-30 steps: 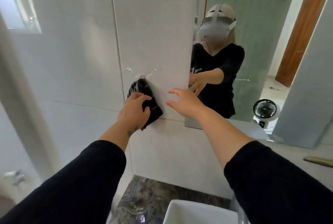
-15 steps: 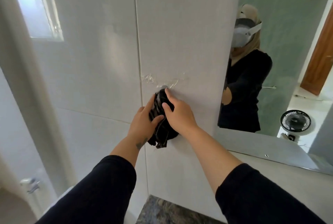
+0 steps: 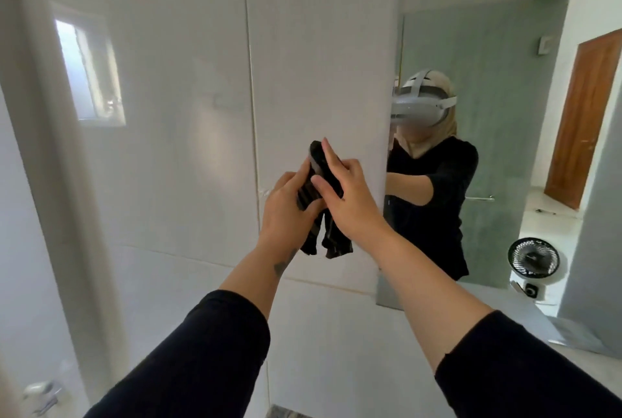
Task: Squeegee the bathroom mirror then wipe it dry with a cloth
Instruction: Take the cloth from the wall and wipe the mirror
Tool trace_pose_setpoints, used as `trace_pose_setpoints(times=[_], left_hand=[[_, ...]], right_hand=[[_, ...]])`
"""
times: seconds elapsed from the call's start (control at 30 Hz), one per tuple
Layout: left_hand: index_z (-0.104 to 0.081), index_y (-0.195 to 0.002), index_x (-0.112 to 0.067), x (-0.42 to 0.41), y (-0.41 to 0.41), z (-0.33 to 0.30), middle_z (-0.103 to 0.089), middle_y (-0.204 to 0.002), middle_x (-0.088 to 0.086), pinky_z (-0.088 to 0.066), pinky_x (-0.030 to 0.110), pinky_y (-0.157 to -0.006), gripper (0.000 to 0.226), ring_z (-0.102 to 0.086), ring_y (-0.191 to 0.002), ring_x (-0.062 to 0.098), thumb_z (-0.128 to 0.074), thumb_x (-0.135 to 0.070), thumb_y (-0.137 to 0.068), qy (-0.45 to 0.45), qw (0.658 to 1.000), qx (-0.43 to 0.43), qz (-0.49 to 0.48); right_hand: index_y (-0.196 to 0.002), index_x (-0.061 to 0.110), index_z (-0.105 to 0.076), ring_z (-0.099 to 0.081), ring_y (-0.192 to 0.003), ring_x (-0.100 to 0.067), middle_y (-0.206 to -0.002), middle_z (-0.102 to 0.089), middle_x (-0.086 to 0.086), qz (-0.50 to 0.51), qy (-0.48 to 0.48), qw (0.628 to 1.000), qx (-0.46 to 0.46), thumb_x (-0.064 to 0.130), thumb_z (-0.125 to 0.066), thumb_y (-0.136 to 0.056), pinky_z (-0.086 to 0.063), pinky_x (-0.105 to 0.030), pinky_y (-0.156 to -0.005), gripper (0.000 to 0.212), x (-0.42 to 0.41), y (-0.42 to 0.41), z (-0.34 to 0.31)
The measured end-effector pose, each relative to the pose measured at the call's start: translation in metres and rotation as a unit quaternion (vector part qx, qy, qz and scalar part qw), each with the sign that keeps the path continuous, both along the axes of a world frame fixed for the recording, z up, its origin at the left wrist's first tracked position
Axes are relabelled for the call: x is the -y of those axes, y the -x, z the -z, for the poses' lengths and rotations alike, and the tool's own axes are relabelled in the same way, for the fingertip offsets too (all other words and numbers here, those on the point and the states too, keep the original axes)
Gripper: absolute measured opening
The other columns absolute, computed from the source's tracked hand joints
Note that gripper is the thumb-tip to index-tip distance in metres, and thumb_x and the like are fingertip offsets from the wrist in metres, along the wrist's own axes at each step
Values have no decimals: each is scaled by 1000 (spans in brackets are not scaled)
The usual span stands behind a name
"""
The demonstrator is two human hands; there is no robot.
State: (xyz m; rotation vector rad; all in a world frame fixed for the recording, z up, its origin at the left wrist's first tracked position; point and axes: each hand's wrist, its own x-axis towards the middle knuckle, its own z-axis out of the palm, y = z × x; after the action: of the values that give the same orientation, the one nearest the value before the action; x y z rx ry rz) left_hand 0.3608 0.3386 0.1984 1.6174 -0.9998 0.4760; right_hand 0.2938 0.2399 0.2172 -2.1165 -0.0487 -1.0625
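A dark cloth (image 3: pixel 328 244) is bunched between both my hands in front of the white tiled wall, with its loose ends hanging down. My left hand (image 3: pixel 286 212) grips it from the left and below. My right hand (image 3: pixel 351 197) lies over its right side, fingers stretched up along it. The bathroom mirror (image 3: pixel 505 108) begins just right of my hands, and its left edge runs down beside my right wrist. It reflects a person in black sleeves with a headset. No squeegee is in view.
A small window (image 3: pixel 89 71) shows on the glossy wall at the left. The mirror reflects a black fan (image 3: pixel 533 259) and a wooden door (image 3: pixel 585 121). A marble counter edge (image 3: pixel 286 413) peeks in at the bottom. A metal fitting (image 3: pixel 42 390) sits low left.
My right hand came over from the mirror side and joined the left on the cloth. Both hands then rose with the cloth, and my view tilted upward.
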Motion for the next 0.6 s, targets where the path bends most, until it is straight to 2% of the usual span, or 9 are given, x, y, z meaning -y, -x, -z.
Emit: trace_pose_setpoints(times=[0.1, 0.17, 0.2, 0.27, 0.37, 0.43, 0.53, 0.6], left_hand=[[-35, -145, -34, 10, 27, -41, -56, -101, -4, -48, 14, -79, 68, -56, -90, 3, -63, -13, -87, 10, 999, 46, 22], [-33, -146, -32, 18, 41, -65, -56, -102, -2, -47, 18, -83, 68, -56, -92, 7, -64, -17, -87, 13, 996, 77, 31], [-31, -147, -32, 22, 46, -77, -56, -103, -2, -46, 18, -83, 68, -55, -92, 7, -63, -21, -88, 12, 995, 91, 36], [-26, -148, -36, 30, 55, -100, -54, -107, -4, -46, 18, -82, 68, -55, -93, 3, -60, -34, -89, 3, 993, 110, 51], [-18, -146, -46, 42, 62, -125, -47, -123, -9, -51, 25, -84, 64, -55, -101, 2, -49, -52, -90, -6, 991, 120, 65], [-14, -147, -45, 51, 63, -138, -40, -134, -8, -50, 28, -86, 63, -53, -107, 4, -40, -57, -91, -21, 989, 137, 53], [-10, -148, -43, 64, 58, -150, -31, -143, -9, -43, 24, -81, 63, -46, -103, 1, -31, -60, -92, -44, 986, 160, 36], [-8, -149, -41, 74, 52, -153, -25, -146, -10, -39, 22, -82, 63, -43, -109, 3, -27, -60, -92, -50, 984, 168, 18]], right_hand=[[-147, 36, -24, -45, -90, 9, -108, -34, -2, 36, 30, 997, 55, 22, -46, -100, -36, -4, -90, 54, 7, 28, -40], [-147, 34, -28, -43, -86, 12, -105, -34, 0, 64, 48, 993, 87, 20, -46, -100, -34, 3, -86, 52, 14, 45, -65], [-146, 35, -30, -45, -90, 7, -106, -34, -1, 71, 48, 991, 99, 20, -46, -100, -37, -1, -90, 51, 18, 53, -78], [-144, 40, -32, -49, -98, -11, -109, -36, -3, 98, 46, 987, 120, 22, -46, -100, -43, -18, -98, 49, 28, 65, -104], [-144, 44, -30, -48, -102, -24, -107, -34, 0, 202, 88, 962, 163, 27, -45, -99, -44, -32, -96, 49, 48, 76, -143], [-144, 42, -32, -50, -98, -26, -107, -31, 0, 239, 110, 944, 197, 25, -44, -99, -47, -33, -89, 49, 57, 82, -169], [-144, 38, -34, -52, -80, -21, -108, -29, 1, 302, 154, 914, 223, 22, -43, -100, -52, -31, -73, 47, 68, 82, -206], [-142, 37, -38, -51, -77, -20, -109, -34, -2, 340, 178, 890, 245, 20, -44, -100, -54, -33, -72, 47, 75, 76, -228]])
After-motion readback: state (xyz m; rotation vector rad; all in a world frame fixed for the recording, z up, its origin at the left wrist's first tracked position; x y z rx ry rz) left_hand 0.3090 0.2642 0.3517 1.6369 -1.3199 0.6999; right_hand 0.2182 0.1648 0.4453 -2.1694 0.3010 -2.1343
